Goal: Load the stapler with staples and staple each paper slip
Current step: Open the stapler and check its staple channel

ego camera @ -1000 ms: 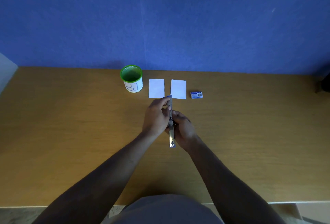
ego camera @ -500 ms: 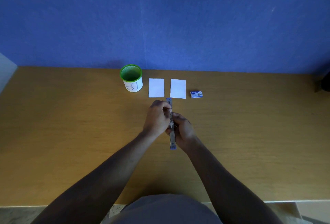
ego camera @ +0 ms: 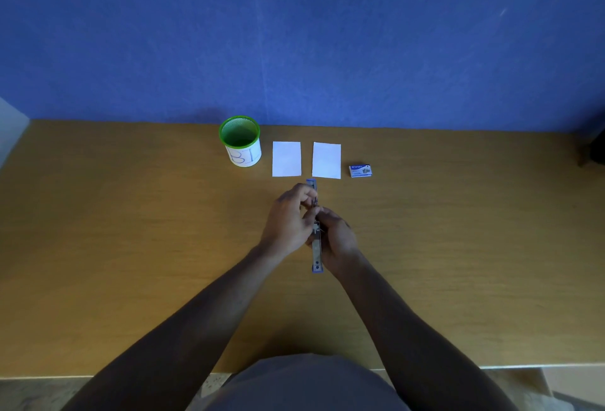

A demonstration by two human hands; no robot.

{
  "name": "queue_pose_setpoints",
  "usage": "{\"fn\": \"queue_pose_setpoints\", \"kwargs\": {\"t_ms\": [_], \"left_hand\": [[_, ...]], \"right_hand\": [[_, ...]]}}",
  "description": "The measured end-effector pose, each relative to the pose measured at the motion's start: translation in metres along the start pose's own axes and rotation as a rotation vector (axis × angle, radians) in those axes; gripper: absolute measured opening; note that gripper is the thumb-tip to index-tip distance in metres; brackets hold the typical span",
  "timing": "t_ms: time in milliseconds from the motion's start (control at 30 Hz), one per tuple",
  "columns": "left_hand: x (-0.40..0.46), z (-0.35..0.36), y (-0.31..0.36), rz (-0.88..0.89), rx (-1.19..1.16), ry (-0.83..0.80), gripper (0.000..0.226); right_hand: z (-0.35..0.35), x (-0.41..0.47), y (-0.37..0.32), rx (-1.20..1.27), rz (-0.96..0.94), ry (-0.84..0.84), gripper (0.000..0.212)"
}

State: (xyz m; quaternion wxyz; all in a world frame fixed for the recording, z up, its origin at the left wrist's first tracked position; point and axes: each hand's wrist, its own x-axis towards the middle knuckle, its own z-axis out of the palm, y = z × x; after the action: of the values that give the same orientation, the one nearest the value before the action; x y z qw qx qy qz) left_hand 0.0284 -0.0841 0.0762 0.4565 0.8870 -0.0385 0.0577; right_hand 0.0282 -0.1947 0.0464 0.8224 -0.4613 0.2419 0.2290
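A blue and metal stapler [ego camera: 316, 253] lies unfolded flat in a long line on the wooden table [ego camera: 131, 247], pointing away from me. My left hand [ego camera: 288, 220] pinches its far half from the left. My right hand [ego camera: 337, 240] holds its middle from the right. Fingers of both hands meet over the hinge and hide it. Two white paper slips [ego camera: 286, 159] [ego camera: 326, 160] lie side by side just beyond the stapler's far tip. A small blue staple box [ego camera: 360, 170] sits to the right of the slips.
A green-rimmed mesh cup with a white label [ego camera: 241, 142] stands left of the slips. A blue wall [ego camera: 294, 34] rises behind the table. A dark object [ego camera: 594, 148] sits at the far right edge. The table's near edge runs along the bottom.
The stapler has come down from a raised tilt to lie flat on the table. My left fingers have slid back from its far tip toward the middle.
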Motion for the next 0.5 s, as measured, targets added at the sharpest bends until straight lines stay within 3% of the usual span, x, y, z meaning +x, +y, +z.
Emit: {"fn": "queue_pose_setpoints", "kwargs": {"t_ms": [167,333,500], "left_hand": [[-0.006,0.0,-0.002,0.134,0.043,-0.098,0.016],[-0.011,-0.003,-0.006,0.129,-0.03,-0.11,0.019],[0.0,-0.005,-0.002,0.049,-0.123,0.081,0.016]], "right_hand": [[-0.001,0.002,-0.003,0.043,0.004,0.051,0.025],[-0.003,0.002,-0.006,0.01,-0.031,0.015,0.022],[-0.001,0.002,-0.007,-0.031,-0.076,-0.065,0.025]]}}
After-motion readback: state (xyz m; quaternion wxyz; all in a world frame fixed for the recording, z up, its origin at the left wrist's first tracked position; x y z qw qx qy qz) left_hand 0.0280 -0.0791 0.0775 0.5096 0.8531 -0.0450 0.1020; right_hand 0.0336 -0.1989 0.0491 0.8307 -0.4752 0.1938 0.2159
